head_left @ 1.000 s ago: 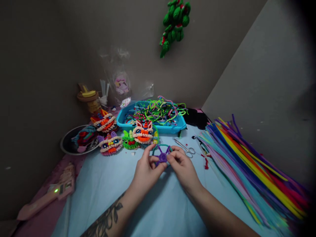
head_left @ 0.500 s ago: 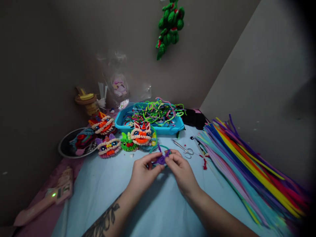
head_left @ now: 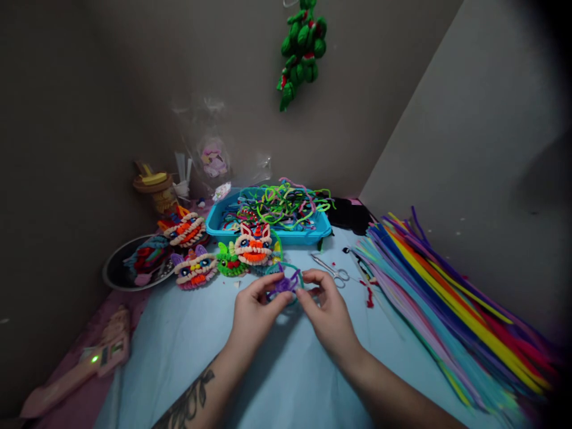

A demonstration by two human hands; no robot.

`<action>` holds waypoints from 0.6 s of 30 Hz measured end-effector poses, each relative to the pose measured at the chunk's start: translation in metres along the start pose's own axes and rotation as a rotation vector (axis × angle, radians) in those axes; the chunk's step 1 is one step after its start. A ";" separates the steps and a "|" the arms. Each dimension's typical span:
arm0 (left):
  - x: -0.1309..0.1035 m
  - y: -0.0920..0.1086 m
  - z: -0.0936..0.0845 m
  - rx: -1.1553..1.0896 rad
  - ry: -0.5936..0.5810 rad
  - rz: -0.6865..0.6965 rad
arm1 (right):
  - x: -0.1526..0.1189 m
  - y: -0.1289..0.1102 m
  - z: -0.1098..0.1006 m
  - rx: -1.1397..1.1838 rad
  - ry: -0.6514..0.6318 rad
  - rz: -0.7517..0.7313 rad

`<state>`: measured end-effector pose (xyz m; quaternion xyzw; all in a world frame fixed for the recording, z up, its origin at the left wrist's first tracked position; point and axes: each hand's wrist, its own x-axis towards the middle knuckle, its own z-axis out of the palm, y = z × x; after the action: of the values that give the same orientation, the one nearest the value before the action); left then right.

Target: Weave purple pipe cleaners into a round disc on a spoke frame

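Observation:
Between my hands, above the blue-covered table, is a small piece of bent purple pipe cleaner [head_left: 286, 283] with a teal pipe cleaner [head_left: 292, 268] looping behind it. My left hand [head_left: 258, 302] pinches the purple piece between thumb and fingers from the left. On the right side, my right hand [head_left: 325, 302] has its thumb and index finger closed at the edge of the same piece. Fingers partly hide its lower side. Just beyond the hands sit fuzzy lion-head figures, one cream and orange [head_left: 254, 245] and one green [head_left: 231, 260].
A blue tray [head_left: 268, 237] of tangled pipe cleaners stands at the back. Small scissors [head_left: 330, 269] lie right of my hands. Long coloured pipe cleaners [head_left: 447, 298] spread across the right. At left are a round bowl [head_left: 109, 280] and a pink glue gun [head_left: 109, 351].
My right thumb and fingers have shifted outward from the middle of the purple piece to its right edge. The purple piece has tilted, and its strands show more openly. The view has shifted slightly.

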<state>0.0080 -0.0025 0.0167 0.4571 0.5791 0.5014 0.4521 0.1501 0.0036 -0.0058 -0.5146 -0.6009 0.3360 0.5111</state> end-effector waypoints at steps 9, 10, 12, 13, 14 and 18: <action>0.002 -0.006 -0.001 -0.347 -0.067 -0.136 | 0.003 -0.001 -0.008 -0.373 0.044 -0.490; 0.002 -0.006 -0.001 -0.355 -0.065 -0.142 | 0.004 -0.001 -0.009 -0.389 0.047 -0.513; 0.002 -0.006 -0.001 -0.362 -0.066 -0.151 | 0.004 -0.002 -0.010 -0.418 0.036 -0.558; 0.001 -0.006 -0.001 -0.365 -0.069 -0.156 | 0.005 -0.002 -0.010 -0.430 0.027 -0.582; 0.001 -0.005 -0.001 -0.368 -0.071 -0.161 | 0.005 -0.002 -0.010 -0.441 0.019 -0.602; 0.001 -0.003 -0.001 -0.363 -0.072 -0.177 | 0.005 -0.002 -0.010 -0.494 -0.020 -0.648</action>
<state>0.0070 -0.0020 0.0139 0.3331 0.5003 0.5393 0.5899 0.1598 0.0063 -0.0002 -0.4027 -0.7994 0.0081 0.4458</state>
